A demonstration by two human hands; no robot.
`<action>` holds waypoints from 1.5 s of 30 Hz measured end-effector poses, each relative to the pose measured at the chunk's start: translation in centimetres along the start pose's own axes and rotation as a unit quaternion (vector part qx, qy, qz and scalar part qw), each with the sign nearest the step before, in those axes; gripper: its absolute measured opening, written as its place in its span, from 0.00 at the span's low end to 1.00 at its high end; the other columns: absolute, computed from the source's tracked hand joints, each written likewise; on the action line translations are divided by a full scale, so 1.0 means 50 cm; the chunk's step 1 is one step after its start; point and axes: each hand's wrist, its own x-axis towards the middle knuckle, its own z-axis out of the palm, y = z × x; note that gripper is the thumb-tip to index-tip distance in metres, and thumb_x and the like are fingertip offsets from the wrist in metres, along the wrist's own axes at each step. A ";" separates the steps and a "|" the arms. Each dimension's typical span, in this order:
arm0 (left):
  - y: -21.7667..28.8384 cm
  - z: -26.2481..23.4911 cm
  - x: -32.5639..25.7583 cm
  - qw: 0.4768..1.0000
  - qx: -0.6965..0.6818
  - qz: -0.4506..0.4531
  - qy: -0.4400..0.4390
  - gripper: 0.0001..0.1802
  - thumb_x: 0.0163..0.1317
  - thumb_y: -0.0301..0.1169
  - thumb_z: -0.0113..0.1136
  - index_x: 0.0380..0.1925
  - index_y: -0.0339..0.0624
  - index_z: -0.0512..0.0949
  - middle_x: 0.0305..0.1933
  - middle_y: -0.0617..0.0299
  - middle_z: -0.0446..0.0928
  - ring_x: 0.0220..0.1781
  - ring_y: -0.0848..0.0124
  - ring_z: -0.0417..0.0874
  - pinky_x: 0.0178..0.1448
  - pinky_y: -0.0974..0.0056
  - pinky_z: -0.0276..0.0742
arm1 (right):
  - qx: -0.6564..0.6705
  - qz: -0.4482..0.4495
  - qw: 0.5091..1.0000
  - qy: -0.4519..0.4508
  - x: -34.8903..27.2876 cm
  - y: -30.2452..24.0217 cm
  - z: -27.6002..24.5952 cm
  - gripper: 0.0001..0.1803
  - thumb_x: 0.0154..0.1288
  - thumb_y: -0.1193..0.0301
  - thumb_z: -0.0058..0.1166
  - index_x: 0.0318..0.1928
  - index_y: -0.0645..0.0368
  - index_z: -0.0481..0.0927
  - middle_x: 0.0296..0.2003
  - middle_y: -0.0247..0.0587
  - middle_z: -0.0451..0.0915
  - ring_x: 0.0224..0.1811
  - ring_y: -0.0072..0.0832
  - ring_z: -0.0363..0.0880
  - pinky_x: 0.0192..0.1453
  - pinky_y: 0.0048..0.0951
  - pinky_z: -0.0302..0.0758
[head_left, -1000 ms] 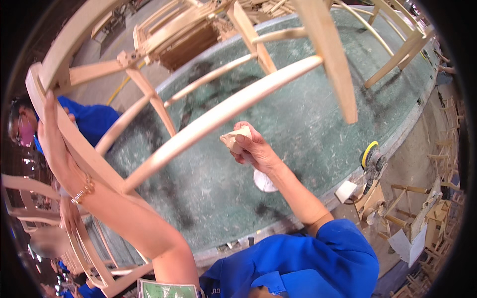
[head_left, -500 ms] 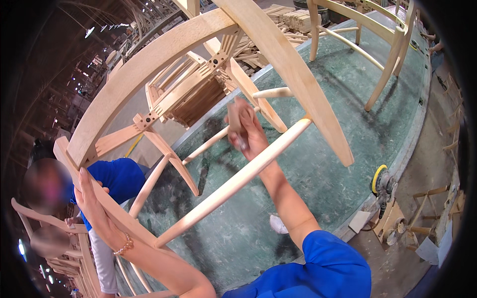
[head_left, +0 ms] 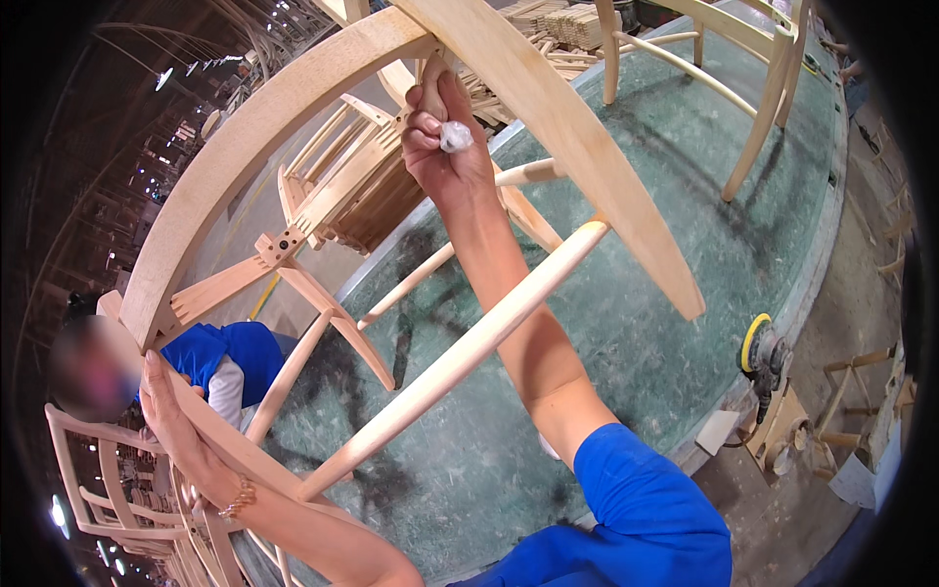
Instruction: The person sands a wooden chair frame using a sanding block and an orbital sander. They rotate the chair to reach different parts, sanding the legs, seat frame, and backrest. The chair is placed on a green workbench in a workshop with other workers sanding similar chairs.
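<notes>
A pale wooden chair frame (head_left: 284,117) stands tilted in front of me on a green worktable (head_left: 665,264). My left hand (head_left: 176,416) grips the frame's leg at the near left, thumb stretched along it and fingertips showing round the far side. My right hand (head_left: 445,147) reaches behind the long round rail (head_left: 460,357) up to the upper corner joint. Its fingers are curled, and a crumpled, whitish, translucent bundle (head_left: 456,137) shows in them; I cannot make out its kind. The fingertips are at the underside of the joint, partly hidden by the frame.
Another chair frame (head_left: 763,108) stands at the table's far right. An orbital sander with a yellow pad (head_left: 758,347) sits at the right edge. A person in blue (head_left: 230,362) is at the left, near more chair frames (head_left: 117,479). Wood pieces (head_left: 572,29) are stacked beyond the table.
My right hand has moved up and away from the middle of the frame to its upper corner joint. My left hand keeps hold of the leg; the frame has shifted slightly.
</notes>
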 end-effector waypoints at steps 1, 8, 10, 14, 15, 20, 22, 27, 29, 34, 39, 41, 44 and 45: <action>-0.009 0.002 0.005 1.000 -0.010 0.003 -0.007 0.22 0.59 0.51 0.65 0.30 0.44 0.72 0.21 0.68 0.68 0.18 0.81 0.71 0.22 0.77 0.66 | 0.008 0.003 1.000 -0.004 0.005 -0.003 0.000 0.18 0.65 0.63 0.60 0.51 0.52 0.70 0.32 0.44 0.77 0.19 0.18 0.72 0.20 0.15 0.69; -0.028 -0.004 0.029 1.000 0.021 0.002 0.002 0.29 0.53 0.58 0.66 0.36 0.42 0.73 0.24 0.66 0.68 0.21 0.81 0.70 0.25 0.77 0.69 | 0.098 0.057 0.993 -0.019 0.024 -0.009 0.006 0.10 0.66 0.65 0.57 0.45 0.50 0.73 0.33 0.45 0.78 0.19 0.21 0.73 0.19 0.18 0.69; -0.019 -0.011 0.026 0.999 0.036 0.012 0.009 0.30 0.53 0.58 0.66 0.36 0.42 0.74 0.24 0.67 0.68 0.22 0.81 0.70 0.26 0.77 0.69 | 0.117 0.080 0.990 -0.022 0.033 -0.009 0.009 0.09 0.67 0.65 0.57 0.44 0.50 0.74 0.33 0.45 0.78 0.19 0.21 0.73 0.20 0.18 0.70; -0.008 -0.009 0.020 1.000 0.025 0.000 -0.009 0.29 0.53 0.57 0.67 0.35 0.43 0.72 0.23 0.67 0.69 0.19 0.81 0.72 0.24 0.79 0.71 | 0.120 0.072 0.990 -0.027 0.040 -0.012 0.005 0.08 0.67 0.66 0.55 0.41 0.54 0.74 0.31 0.45 0.78 0.18 0.21 0.72 0.18 0.18 0.69; -0.010 -0.009 0.024 1.000 0.022 0.004 -0.007 0.29 0.53 0.57 0.67 0.35 0.43 0.72 0.23 0.67 0.69 0.19 0.81 0.72 0.24 0.79 0.71 | 0.116 0.065 0.991 -0.026 0.040 -0.014 0.002 0.09 0.68 0.65 0.54 0.39 0.58 0.74 0.31 0.45 0.78 0.17 0.22 0.71 0.18 0.19 0.68; -0.018 -0.015 0.029 1.000 0.015 0.000 -0.007 0.28 0.53 0.56 0.68 0.37 0.43 0.72 0.23 0.67 0.70 0.20 0.82 0.72 0.24 0.79 0.70 | 0.104 0.067 0.992 -0.010 0.034 -0.009 0.004 0.08 0.68 0.67 0.54 0.38 0.58 0.74 0.29 0.44 0.78 0.17 0.21 0.71 0.16 0.18 0.67; -0.011 -0.014 0.028 1.000 0.007 -0.009 -0.022 0.27 0.54 0.55 0.68 0.37 0.44 0.73 0.23 0.67 0.69 0.20 0.82 0.72 0.24 0.79 0.70 | 0.100 0.068 0.993 -0.004 0.048 -0.017 0.012 0.07 0.65 0.68 0.57 0.41 0.51 0.74 0.29 0.42 0.77 0.16 0.20 0.72 0.15 0.17 0.67; -0.011 -0.008 0.022 0.999 -0.032 -0.017 -0.019 0.26 0.54 0.53 0.68 0.37 0.44 0.72 0.23 0.68 0.68 0.18 0.82 0.72 0.22 0.80 0.70 | 0.125 0.083 0.989 -0.011 0.049 -0.023 0.003 0.06 0.66 0.69 0.56 0.42 0.50 0.74 0.28 0.42 0.77 0.16 0.21 0.71 0.15 0.18 0.68; -0.010 -0.008 0.020 0.999 -0.037 -0.019 -0.012 0.25 0.54 0.52 0.68 0.37 0.45 0.72 0.23 0.68 0.68 0.18 0.82 0.72 0.21 0.80 0.70 | 0.141 0.091 0.986 0.006 0.047 -0.020 0.003 0.06 0.66 0.69 0.55 0.43 0.50 0.74 0.27 0.42 0.77 0.16 0.21 0.71 0.15 0.18 0.68; -0.010 -0.003 0.019 1.000 -0.016 -0.014 0.003 0.25 0.54 0.52 0.68 0.37 0.45 0.72 0.23 0.68 0.68 0.18 0.83 0.73 0.20 0.80 0.69 | 0.108 0.072 0.991 -0.014 0.048 -0.026 -0.003 0.11 0.67 0.67 0.55 0.34 0.63 0.72 0.26 0.41 0.76 0.16 0.20 0.70 0.16 0.18 0.67; -0.011 -0.007 0.016 1.000 0.011 -0.016 -0.001 0.26 0.54 0.54 0.67 0.35 0.43 0.74 0.27 0.66 0.69 0.24 0.81 0.72 0.29 0.76 0.71 | 0.107 0.094 0.990 -0.001 0.044 -0.028 -0.001 0.11 0.66 0.68 0.56 0.33 0.62 0.72 0.26 0.41 0.76 0.16 0.20 0.69 0.16 0.18 0.66; -0.018 -0.009 0.017 1.000 0.011 -0.021 -0.002 0.26 0.55 0.54 0.67 0.35 0.43 0.74 0.27 0.66 0.69 0.24 0.81 0.71 0.28 0.76 0.71 | 0.112 0.091 0.990 -0.002 0.043 -0.024 0.006 0.10 0.66 0.68 0.56 0.33 0.62 0.72 0.26 0.42 0.76 0.16 0.20 0.69 0.16 0.18 0.66; -0.018 -0.015 0.035 0.999 -0.010 -0.026 -0.020 0.25 0.55 0.54 0.67 0.33 0.43 0.73 0.26 0.67 0.69 0.24 0.81 0.71 0.28 0.77 0.71 | 0.122 0.100 0.987 -0.011 0.055 -0.039 -0.011 0.10 0.66 0.69 0.55 0.33 0.62 0.73 0.26 0.42 0.76 0.16 0.20 0.69 0.15 0.18 0.66; -0.019 -0.013 0.032 1.000 -0.007 -0.025 -0.014 0.25 0.55 0.54 0.67 0.32 0.44 0.73 0.26 0.67 0.69 0.24 0.81 0.71 0.27 0.77 0.71 | 0.119 0.095 0.988 -0.015 0.053 -0.034 -0.009 0.09 0.66 0.69 0.55 0.33 0.62 0.73 0.26 0.42 0.76 0.16 0.20 0.69 0.15 0.18 0.66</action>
